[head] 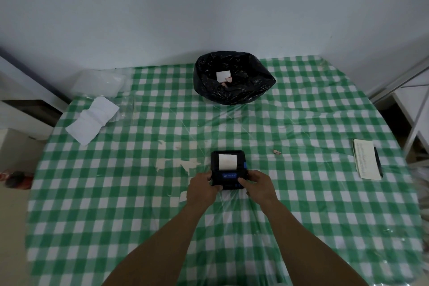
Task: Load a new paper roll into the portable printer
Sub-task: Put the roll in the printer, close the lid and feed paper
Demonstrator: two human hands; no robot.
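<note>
A small black portable printer (228, 169) with a blue label lies on the green checked tablecloth (139, 193) near the middle. A white paper roll (227, 161) shows in its upper half. My left hand (202, 189) grips the printer's near left corner. My right hand (258, 186) grips its near right corner, thumb lying over the front edge. Both forearms reach in from the bottom of the view.
A black bin bag (233, 78) with white scraps inside stands at the table's far side. A strip of white paper (92, 119) lies far left beside clear plastic. A notepad (365, 161) with a pen (378, 161) lies at the right. A small scrap (277, 151) lies near the printer.
</note>
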